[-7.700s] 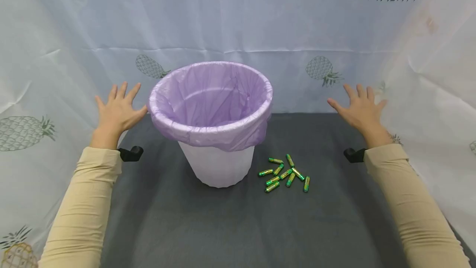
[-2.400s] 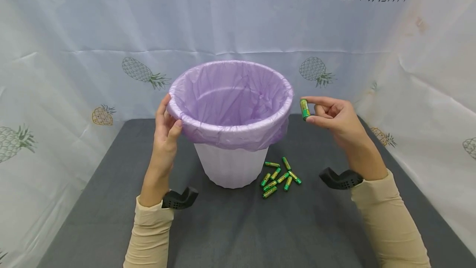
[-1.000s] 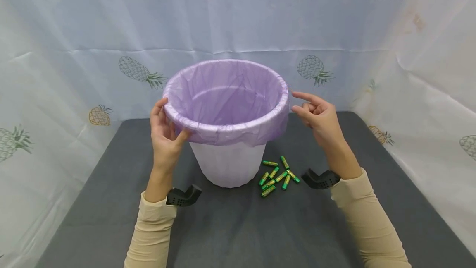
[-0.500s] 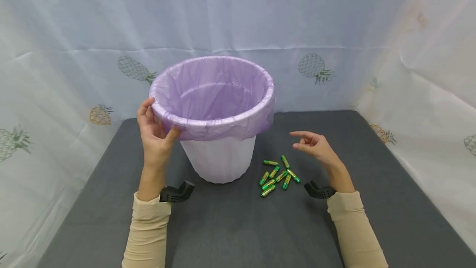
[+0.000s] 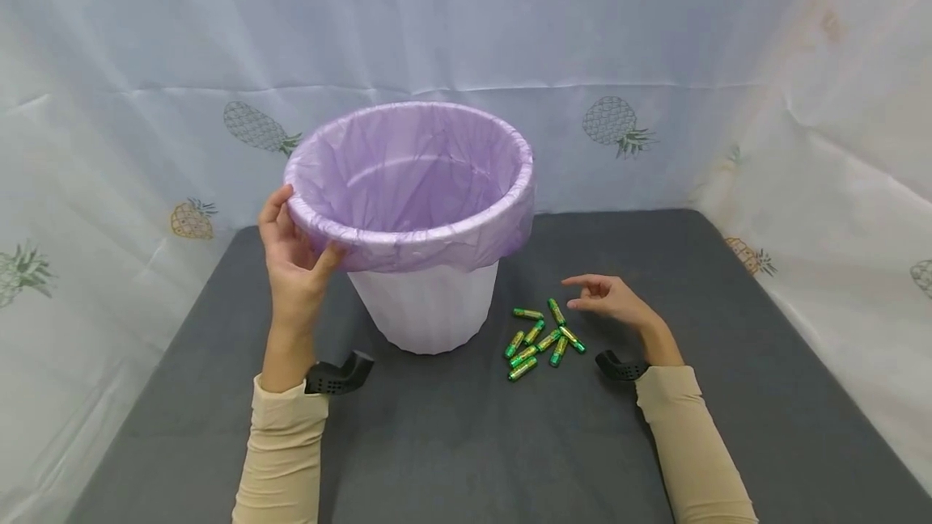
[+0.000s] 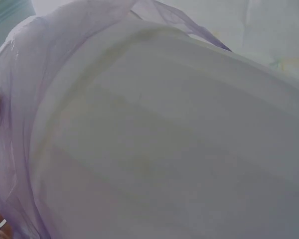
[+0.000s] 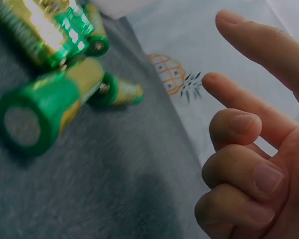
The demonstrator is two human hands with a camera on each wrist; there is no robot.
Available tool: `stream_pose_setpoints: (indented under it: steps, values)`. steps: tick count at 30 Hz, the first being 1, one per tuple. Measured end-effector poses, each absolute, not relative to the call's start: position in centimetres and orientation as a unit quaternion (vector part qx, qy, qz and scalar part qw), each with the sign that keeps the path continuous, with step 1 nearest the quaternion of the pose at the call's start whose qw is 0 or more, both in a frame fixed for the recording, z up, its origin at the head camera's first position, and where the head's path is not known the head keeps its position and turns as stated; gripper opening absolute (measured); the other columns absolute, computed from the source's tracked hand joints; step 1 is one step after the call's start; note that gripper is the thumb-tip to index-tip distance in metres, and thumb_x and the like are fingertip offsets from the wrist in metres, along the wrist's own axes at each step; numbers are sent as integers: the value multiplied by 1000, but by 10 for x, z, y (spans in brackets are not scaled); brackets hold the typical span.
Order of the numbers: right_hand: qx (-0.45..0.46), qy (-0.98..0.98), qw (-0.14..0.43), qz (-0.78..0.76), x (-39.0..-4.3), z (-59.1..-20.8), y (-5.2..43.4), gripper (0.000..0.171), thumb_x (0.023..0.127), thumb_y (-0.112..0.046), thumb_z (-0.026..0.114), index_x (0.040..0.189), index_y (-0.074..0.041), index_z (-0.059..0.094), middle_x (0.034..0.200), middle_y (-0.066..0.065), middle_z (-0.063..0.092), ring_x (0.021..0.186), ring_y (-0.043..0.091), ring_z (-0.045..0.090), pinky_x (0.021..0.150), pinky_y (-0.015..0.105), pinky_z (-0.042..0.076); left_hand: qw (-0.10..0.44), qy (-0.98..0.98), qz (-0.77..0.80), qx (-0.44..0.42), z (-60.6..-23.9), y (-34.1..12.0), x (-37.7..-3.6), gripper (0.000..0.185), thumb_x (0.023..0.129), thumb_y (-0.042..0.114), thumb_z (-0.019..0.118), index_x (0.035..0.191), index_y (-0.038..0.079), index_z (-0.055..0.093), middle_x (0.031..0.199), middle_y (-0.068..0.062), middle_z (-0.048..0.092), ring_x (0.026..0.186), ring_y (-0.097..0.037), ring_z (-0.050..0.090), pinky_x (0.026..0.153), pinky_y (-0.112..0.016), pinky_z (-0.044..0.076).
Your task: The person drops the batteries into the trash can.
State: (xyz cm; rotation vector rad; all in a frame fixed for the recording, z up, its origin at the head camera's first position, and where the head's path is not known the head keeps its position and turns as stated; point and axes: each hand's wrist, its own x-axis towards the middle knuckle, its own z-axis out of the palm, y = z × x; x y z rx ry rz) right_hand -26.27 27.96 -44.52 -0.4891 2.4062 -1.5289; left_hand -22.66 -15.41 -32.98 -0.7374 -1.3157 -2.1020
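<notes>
A white trash bin (image 5: 425, 310) lined with a purple bag (image 5: 429, 249) stands on the dark table. My left hand (image 5: 294, 273) grips its left rim, thumb in front and fingers at the side. In the left wrist view the bin's pale wall (image 6: 164, 134) fills most of the picture, with bag folds (image 6: 17, 134) at the left. Several green-and-gold batteries (image 5: 523, 357) lie in a loose cluster right of the bin. Just right of them hovers my right hand (image 5: 607, 299), holding nothing. Its index finger and thumb are apart; the other fingers curl. One battery (image 7: 52, 107) looms close in the right wrist view.
A dark grey cloth (image 5: 451, 443) covers the table. White curtains with pineapple prints (image 5: 612, 121) hang behind and at both sides. A black wrist camera (image 5: 338, 374) sits on the left wrist, another camera (image 5: 620, 366) on the right.
Earlier my right hand pinched a battery beside the bin's right rim; then, emptied, it came down to the cluster. My left hand took hold of the rim, and the bin has shifted slightly left.
</notes>
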Motion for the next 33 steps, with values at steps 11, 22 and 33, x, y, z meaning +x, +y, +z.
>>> stream_pose_setpoints:
  steps: [11,22,33]
  values:
    - [-185,830,155,-504,-268,-456,277,52,88,-10,68,133,7,50,69,-11,51,54,1,36,54,24,38,265,-495,-778,-283,-328,-157,-224,71,79,7,78,135,15,35,131,-4,45,112,-15,46,94,-22,44]
    - [-195,842,174,-473,-272,-464,271,53,85,-10,71,132,7,52,68,-9,45,55,0,34,59,21,36,263,-492,-778,-289,-328,-157,-224,69,80,5,76,135,15,35,130,-3,46,111,-14,46,94,-22,44]
    - [-186,853,169,-457,-269,-463,267,54,84,-10,72,131,8,52,66,-7,43,54,3,33,58,21,35,255,-486,-785,-286,-326,-158,-222,66,82,1,73,135,15,36,131,-3,45,112,-14,47,95,-21,44]
